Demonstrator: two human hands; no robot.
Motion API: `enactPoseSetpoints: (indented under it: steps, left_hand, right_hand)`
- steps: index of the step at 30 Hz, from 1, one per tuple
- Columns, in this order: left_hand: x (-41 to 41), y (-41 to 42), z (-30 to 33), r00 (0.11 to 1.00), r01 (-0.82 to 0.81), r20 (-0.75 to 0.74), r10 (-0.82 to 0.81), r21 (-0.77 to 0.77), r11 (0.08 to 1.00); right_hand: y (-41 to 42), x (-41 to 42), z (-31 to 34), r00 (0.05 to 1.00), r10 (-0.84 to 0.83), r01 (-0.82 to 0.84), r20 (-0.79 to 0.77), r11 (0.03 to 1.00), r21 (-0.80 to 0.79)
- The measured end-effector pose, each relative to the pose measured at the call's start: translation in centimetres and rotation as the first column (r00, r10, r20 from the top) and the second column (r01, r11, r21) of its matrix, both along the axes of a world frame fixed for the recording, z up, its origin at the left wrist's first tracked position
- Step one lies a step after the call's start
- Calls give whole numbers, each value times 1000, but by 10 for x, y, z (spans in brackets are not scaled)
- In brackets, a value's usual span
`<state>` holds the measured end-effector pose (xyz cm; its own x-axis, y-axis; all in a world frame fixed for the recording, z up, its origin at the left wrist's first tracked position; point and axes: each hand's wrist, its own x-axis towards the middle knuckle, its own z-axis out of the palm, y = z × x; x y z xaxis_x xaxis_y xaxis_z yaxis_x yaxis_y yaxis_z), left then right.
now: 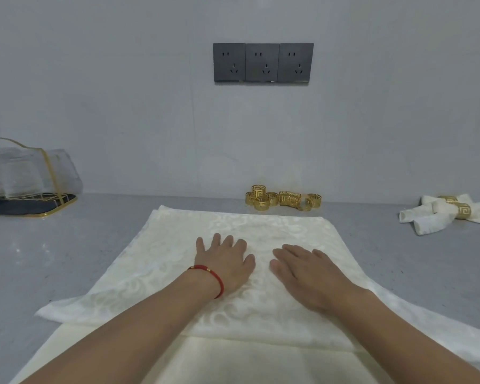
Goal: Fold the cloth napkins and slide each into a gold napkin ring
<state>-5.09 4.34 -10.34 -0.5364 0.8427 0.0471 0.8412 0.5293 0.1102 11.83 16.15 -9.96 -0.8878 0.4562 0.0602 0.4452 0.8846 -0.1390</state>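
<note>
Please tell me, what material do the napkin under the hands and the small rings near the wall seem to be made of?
The napkin looks like woven cream cloth, perhaps damask: a floral pattern with a faint sheen shows in its surface, and it lies in soft folds. The rings look like gold-coloured metal with a shiny finish and a cut-out key pattern; plated or solid cannot be told.

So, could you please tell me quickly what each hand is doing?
Left hand: open, flat on the napkin.
Right hand: open, flat on the napkin.
</note>
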Motion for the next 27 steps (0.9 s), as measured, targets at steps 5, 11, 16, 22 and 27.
enactPoseSetpoints:
  steps: [5, 11, 16, 22, 27]
  left_hand:
    - [-1, 12, -5, 999, -51, -18, 51, 21, 998]
    - [-5, 15, -14, 997, -83, -3, 84, 24, 996]
    - [-6, 14, -12, 998, -70, 8, 70, 28, 997]
    - [-16, 21, 5, 989, -97, -99, 106, 88, 991]
    - [-40, 29, 11, 934, -251, -264, 240, -7, 968]
  right_hand:
    - [6, -8, -5, 999, 12, -10, -33, 999, 35]
    - [8, -9, -5, 1000, 19, -19, -14, 1000, 25]
    - [16, -16, 4, 997, -15, 16, -71, 1000, 20]
    - [33, -35, 12, 967, -252, 252, -25, 952, 173]
    - [48, -47, 11, 877, -481, 470, 10, 861, 197]
